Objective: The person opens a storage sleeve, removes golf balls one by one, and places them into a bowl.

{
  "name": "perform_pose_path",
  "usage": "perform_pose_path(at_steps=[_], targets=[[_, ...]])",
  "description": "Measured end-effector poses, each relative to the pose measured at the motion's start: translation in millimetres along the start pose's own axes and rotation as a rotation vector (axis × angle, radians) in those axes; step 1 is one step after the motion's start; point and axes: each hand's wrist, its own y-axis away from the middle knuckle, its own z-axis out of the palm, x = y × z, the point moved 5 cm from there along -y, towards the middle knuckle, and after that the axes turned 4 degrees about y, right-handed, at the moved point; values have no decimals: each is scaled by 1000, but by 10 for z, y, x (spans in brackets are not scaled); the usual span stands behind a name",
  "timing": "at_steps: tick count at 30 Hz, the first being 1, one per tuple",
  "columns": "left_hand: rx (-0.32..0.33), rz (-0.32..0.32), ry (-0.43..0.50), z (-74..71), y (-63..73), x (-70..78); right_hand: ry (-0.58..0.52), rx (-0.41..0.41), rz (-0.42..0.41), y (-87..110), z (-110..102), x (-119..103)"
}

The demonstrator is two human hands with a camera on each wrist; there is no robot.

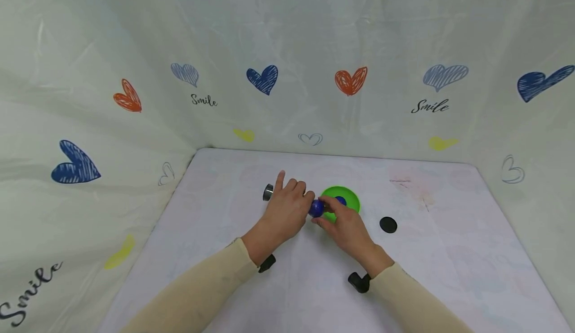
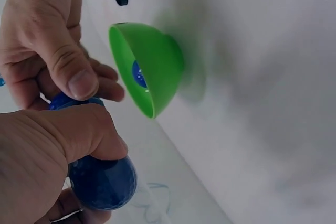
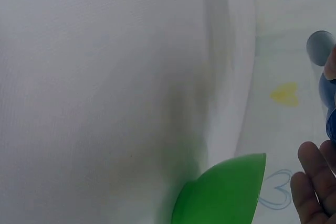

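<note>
My left hand (image 1: 289,210) grips a clear tube with a grey end (image 3: 319,48) that points to the left and away. Inside the tube is a dimpled blue golf ball (image 2: 102,182), below the left thumb in the left wrist view. At the tube's near end, my right hand (image 1: 348,228) holds another blue golf ball (image 1: 316,208) between thumb and fingers. Whether this ball is fully out of the tube cannot be seen. Just behind the right hand stands a green bowl (image 1: 354,199), with a blue ball (image 1: 341,200) in it.
A round black lid (image 1: 388,224) lies on the white table (image 1: 449,253), right of the bowl. Black wrist cameras (image 1: 359,282) sit beneath both wrists. A pale curtain (image 1: 305,33) printed with hearts closes off the back and left side.
</note>
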Motion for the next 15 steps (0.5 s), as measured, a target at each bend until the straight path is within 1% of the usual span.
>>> perform_pose_path(at_steps=[3, 5, 7, 9, 11, 15], targets=[[2, -8, 15, 20, 6, 1, 108, 75, -137, 7, -50, -32], [4, -15, 25, 27, 9, 4, 150, 129, -216, 9, -79, -44], [2, -23, 31, 32, 7, 6, 168, 175, -277, 10, -102, -43], [-3, -32, 38, 38, 6, 11, 176, 205, -315, 8, -119, -36], [-12, -39, 41, 45, 6, 13, 177, 219, -336, -2, -131, -26], [-55, -51, 37, 78, 12, 13, 215, 209, -343, -18, -141, -8]])
